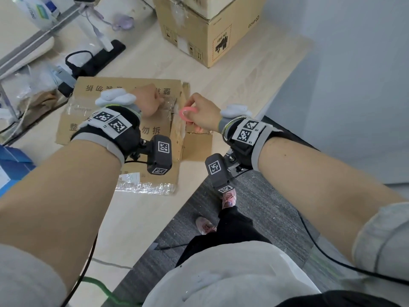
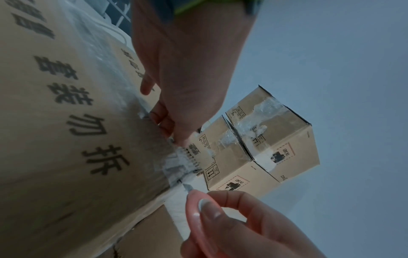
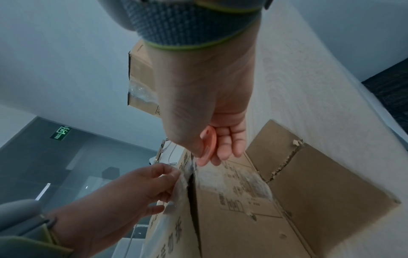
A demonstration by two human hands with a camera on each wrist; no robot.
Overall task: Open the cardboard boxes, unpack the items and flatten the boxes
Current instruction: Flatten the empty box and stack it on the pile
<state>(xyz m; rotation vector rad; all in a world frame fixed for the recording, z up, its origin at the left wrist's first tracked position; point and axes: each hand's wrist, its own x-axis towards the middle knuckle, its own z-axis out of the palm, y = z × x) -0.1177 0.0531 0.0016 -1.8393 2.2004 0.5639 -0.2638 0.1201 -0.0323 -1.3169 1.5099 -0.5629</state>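
Right grip (image 1: 202,113) pinching pink cutter (image 1: 188,111), at box (image 1: 106,131) seam

Work surface: a pale wood-grain tabletop (image 1: 254,69), running to the far right against a plain light blue-grey wall (image 1: 354,63). Floor at near right: dark grey ribbed carpet (image 1: 261,202). Far left: a white and grey metal frame (image 1: 33,41). The right wrist view shows a glass partition (image 3: 73,167) carrying a lit green exit sign (image 3: 60,133). Lighting is even and soft.
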